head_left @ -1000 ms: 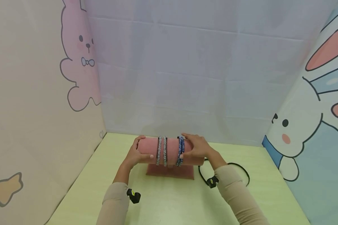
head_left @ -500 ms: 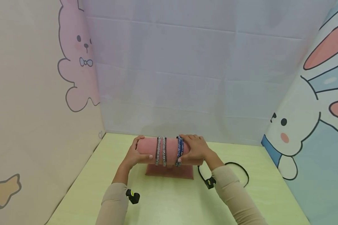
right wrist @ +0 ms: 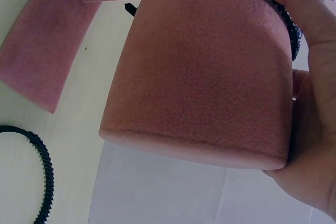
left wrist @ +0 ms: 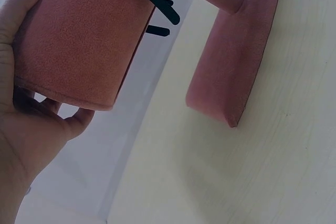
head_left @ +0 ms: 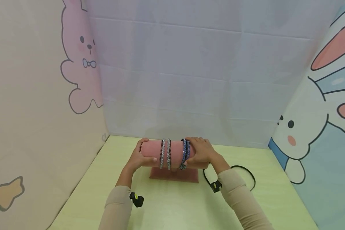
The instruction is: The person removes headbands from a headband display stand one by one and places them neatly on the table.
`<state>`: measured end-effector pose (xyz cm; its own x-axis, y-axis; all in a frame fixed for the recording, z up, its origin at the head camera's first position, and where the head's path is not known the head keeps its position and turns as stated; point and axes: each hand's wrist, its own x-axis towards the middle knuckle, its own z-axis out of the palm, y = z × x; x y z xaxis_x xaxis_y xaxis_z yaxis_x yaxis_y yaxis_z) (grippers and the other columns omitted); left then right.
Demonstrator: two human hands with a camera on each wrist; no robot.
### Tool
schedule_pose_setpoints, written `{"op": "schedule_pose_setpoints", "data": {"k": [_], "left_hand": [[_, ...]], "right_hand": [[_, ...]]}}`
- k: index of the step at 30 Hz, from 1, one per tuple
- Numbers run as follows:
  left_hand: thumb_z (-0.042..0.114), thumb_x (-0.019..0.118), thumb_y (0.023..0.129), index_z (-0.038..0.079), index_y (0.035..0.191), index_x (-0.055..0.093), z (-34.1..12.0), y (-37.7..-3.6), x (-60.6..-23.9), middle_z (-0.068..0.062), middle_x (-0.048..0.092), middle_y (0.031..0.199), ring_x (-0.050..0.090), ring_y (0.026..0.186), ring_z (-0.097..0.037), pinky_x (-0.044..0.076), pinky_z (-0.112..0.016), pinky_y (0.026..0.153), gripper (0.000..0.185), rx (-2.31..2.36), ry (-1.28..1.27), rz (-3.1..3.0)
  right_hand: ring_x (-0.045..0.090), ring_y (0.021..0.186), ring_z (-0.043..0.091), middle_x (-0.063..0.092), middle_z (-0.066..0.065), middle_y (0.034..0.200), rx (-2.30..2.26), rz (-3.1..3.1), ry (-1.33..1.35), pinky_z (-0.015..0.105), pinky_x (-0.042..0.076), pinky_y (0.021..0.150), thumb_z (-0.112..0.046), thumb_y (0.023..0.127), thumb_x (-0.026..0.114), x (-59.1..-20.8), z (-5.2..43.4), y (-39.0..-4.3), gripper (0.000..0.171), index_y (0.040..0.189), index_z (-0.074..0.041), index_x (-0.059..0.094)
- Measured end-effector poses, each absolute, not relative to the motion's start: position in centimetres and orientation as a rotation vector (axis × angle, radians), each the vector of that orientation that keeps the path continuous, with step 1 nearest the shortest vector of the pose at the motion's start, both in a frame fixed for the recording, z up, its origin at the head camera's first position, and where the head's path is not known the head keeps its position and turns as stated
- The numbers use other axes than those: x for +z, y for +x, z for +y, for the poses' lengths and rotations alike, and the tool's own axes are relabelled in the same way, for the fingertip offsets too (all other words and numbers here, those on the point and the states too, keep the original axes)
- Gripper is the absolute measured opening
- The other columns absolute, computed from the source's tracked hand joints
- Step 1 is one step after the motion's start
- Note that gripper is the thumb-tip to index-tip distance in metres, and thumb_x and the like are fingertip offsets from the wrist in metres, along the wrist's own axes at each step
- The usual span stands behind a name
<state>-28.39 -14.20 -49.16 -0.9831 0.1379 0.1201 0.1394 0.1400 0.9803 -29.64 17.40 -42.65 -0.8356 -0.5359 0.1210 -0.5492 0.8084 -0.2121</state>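
A pink velvet display roll [head_left: 176,151] stands on a flat pink base [head_left: 173,176]. Two silver glitter headbands [head_left: 162,155] with dark teeth sit over its middle. Blue glitter headbands [head_left: 184,154], side by side, arch over it further right. My left hand [head_left: 136,159] grips the roll's left end, thumb along the front and fingers behind. My right hand [head_left: 201,151] curls round the right end, with its thumb in front and fingertips on top, right at the blue headbands. Dark headband tips [left wrist: 161,9] poke out beneath the roll in the left wrist view.
A black toothed headband [head_left: 249,174] lies on the pale yellow table [head_left: 166,207], partly behind my right forearm. A plain pale cloth [head_left: 172,80] hangs close behind the stand. Printed cloth panels with cartoon rabbits [head_left: 302,137] border both sides.
My right thumb has shifted slightly from over the blue headbands to their lower right edge, and the right fingers lie closer together on top. The left hand keeps its grip.
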Motion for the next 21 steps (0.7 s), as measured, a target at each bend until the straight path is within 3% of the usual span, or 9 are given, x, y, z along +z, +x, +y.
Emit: {"op": "schedule_pose_setpoints", "data": {"k": [9, 21], "left_hand": [[0.012, 0.09, 0.056, 0.029, 0.136, 0.035, -14.3, -28.7, -49.1, -0.01, 0.044, 0.129, 0.052, 0.103, -0.035, 0.048, -0.044, 0.077, 0.099, -2.014, -0.291, -2.388], [0.012, 0.091, 0.056, 0.029, 0.136, 0.035, -14.3, -28.6, -49.3, -0.011, 0.044, 0.127, 0.052, 0.102, -0.034, 0.048, -0.044, 0.076, 0.099, -2.025, -0.289, -2.378]], "right_hand": [[0.042, 0.117, 0.031, 0.047, 0.01, 0.132, 0.445, -2.966, 0.883, 0.052, 0.029, 0.095, -0.055, 0.059, 0.079, -42.2, 17.9, -29.9, 0.101, 0.14, -0.011, 0.037], [0.044, 0.113, 0.031, 0.048, 0.009, 0.13, 0.53, -2.996, 0.851, 0.054, 0.031, 0.093, -0.053, 0.058, 0.08, -41.9, 18.5, -29.6, 0.101, 0.139, -0.011, 0.037]]}}
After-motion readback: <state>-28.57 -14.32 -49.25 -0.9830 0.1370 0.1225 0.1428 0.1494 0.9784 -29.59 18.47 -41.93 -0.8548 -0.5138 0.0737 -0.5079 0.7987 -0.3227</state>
